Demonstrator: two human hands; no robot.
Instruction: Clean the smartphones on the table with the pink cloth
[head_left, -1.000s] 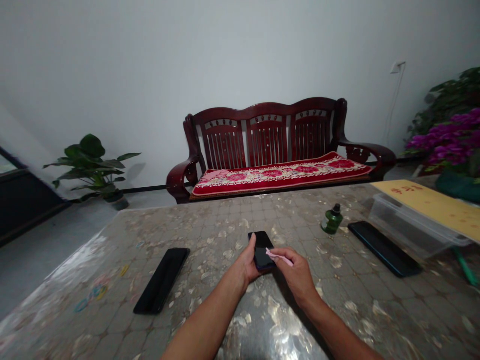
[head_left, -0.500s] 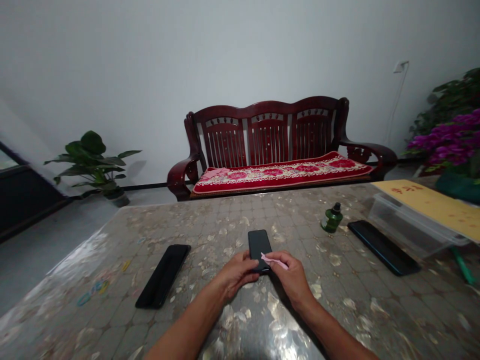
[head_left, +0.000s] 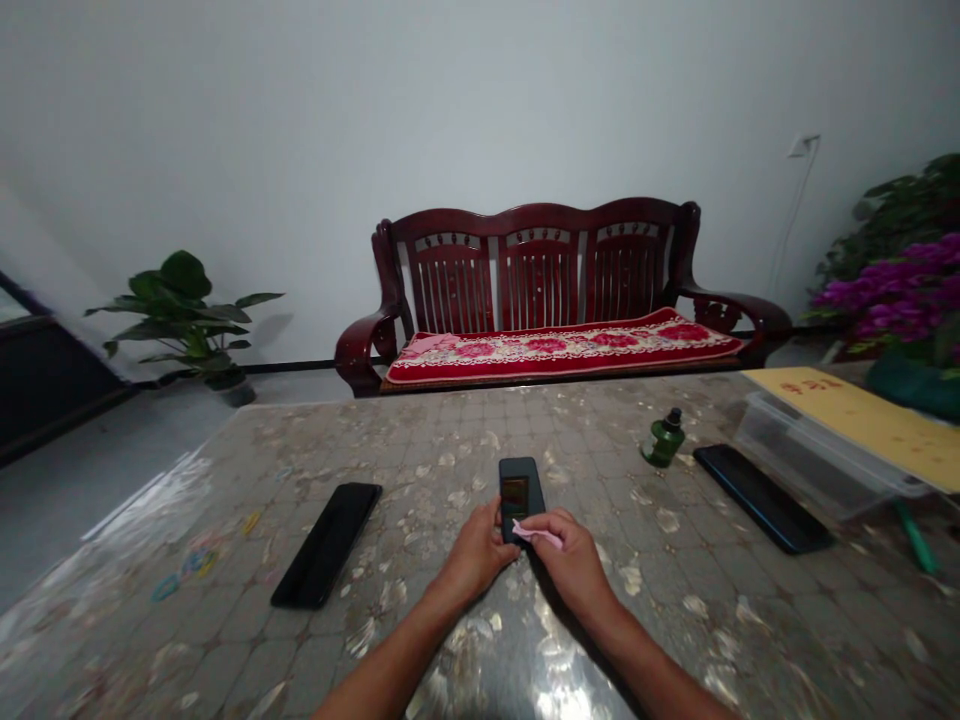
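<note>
A small dark phone [head_left: 520,490] is held over the table in the middle, its glossy face showing a brownish reflection. My left hand [head_left: 475,548] grips its lower left edge, thumb near the bottom corner. Pinched in my right hand [head_left: 567,556] is a small pink cloth [head_left: 537,535], which lies against the lower part of the phone's face. The fingertips of both hands are close together at the phone's lower end.
A black phone [head_left: 327,545] lies on the patterned table [head_left: 420,440] at left, near coloured bands [head_left: 196,562]. At right are a green bottle [head_left: 663,438], another dark phone [head_left: 763,498], a clear box [head_left: 825,460] with yellow paper [head_left: 862,415], and a green-handled object [head_left: 916,538].
My right hand and the pink cloth have moved slightly left and down across the phone. The phone is tilted a little differently and now shows a reflection. My left hand still holds it.
</note>
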